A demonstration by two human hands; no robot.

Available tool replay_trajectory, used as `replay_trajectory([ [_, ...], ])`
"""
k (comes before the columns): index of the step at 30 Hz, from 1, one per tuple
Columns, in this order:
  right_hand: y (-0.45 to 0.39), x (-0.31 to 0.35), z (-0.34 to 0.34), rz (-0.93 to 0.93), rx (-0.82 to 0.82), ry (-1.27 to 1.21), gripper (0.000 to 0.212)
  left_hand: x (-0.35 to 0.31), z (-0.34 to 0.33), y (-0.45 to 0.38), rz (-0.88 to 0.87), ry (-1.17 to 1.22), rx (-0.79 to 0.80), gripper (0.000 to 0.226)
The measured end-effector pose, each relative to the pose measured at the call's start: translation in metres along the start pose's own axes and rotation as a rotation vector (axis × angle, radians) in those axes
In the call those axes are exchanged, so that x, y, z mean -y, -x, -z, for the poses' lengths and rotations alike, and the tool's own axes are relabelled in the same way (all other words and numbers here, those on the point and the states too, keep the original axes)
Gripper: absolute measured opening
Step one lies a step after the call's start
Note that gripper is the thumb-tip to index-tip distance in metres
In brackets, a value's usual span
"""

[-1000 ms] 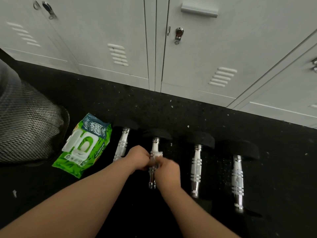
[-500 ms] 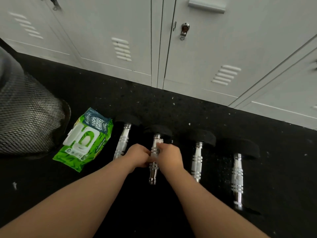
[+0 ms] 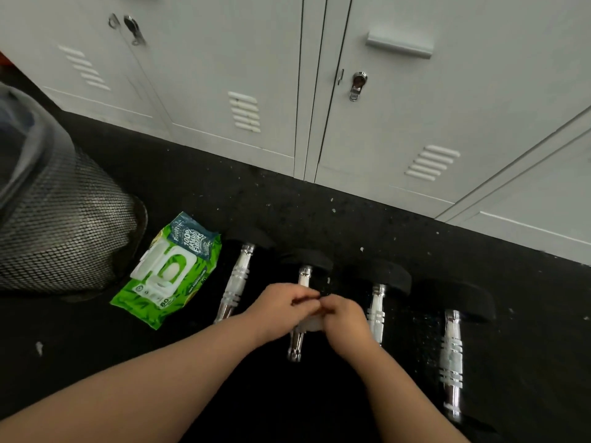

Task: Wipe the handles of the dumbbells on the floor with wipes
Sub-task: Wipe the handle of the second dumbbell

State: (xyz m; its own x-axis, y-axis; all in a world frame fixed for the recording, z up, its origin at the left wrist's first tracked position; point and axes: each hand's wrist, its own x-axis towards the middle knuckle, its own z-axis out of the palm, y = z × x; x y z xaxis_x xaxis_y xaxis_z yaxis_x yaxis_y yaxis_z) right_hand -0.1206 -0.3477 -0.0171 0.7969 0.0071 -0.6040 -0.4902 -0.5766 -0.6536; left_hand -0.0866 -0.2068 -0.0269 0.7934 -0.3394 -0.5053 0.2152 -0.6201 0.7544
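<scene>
While sweeping from nine o'clock toward three o'clock: sitting at far nine o'clock, a black mesh waste bin (image 3: pixel 60 228). Lying just beside it on the dark rubber floor (image 3: pixel 319 219), a green pack of wipes (image 3: pixel 169 270) with its white lid facing up. Lying next in a row, four dumbbells with chrome handles running toward twelve o'clock, black heads at the far ends: first handle (image 3: pixel 235 284), second handle (image 3: pixel 299 342), third handle (image 3: pixel 376 310), fourth handle (image 3: pixel 452 362). Standing behind along twelve o'clock, pale grey lockers (image 3: pixel 415 123).

Meeting over the middle of the second handle, both hands. Curling its fingers down on the handle from the nine o'clock side, the left hand (image 3: pixel 281 306). Gripping a white wipe (image 3: pixel 311 324) round the handle from the three o'clock side, the right hand (image 3: pixel 347 318), fingers closed over it; only a small patch of wipe showing beneath the knuckles.

Judging the risks: rolling sideways toward the first or third dumbbell, if the left hand's hold loosens during rubbing; bunching or slipping off the smooth chrome, with so little wipe in hand, leaving the ribbed rings uncleaned; missing the ends of the handle, with both hands crowding the centre.
</scene>
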Motion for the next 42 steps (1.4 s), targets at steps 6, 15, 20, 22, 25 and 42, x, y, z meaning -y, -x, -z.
replay_trajectory([
  [6,-0.010,0.004,-0.009,-0.075,-0.219,-0.176,0.023,0.011,0.005,-0.008,0.179,-0.155,-0.163,0.019],
  [15,-0.006,-0.016,-0.043,-0.131,-0.081,-0.169,0.047,0.021,-0.036,-0.014,0.088,0.030,-0.499,0.022],
  [20,-0.010,-0.020,-0.048,-0.127,-0.104,-0.203,0.040,0.030,-0.028,-0.004,-0.029,-0.224,-0.355,0.021],
  [22,-0.011,-0.022,-0.049,-0.128,-0.117,-0.232,0.041,0.034,-0.033,0.012,-0.015,-0.286,-0.286,0.022],
  [25,-0.013,-0.024,-0.050,-0.118,-0.126,-0.239,0.037,0.036,-0.032,0.018,0.048,-0.308,-0.250,0.021],
  [42,-0.015,-0.024,-0.049,-0.149,-0.120,-0.315,0.038,0.030,-0.024,0.033,0.165,-0.396,-0.136,0.020],
])
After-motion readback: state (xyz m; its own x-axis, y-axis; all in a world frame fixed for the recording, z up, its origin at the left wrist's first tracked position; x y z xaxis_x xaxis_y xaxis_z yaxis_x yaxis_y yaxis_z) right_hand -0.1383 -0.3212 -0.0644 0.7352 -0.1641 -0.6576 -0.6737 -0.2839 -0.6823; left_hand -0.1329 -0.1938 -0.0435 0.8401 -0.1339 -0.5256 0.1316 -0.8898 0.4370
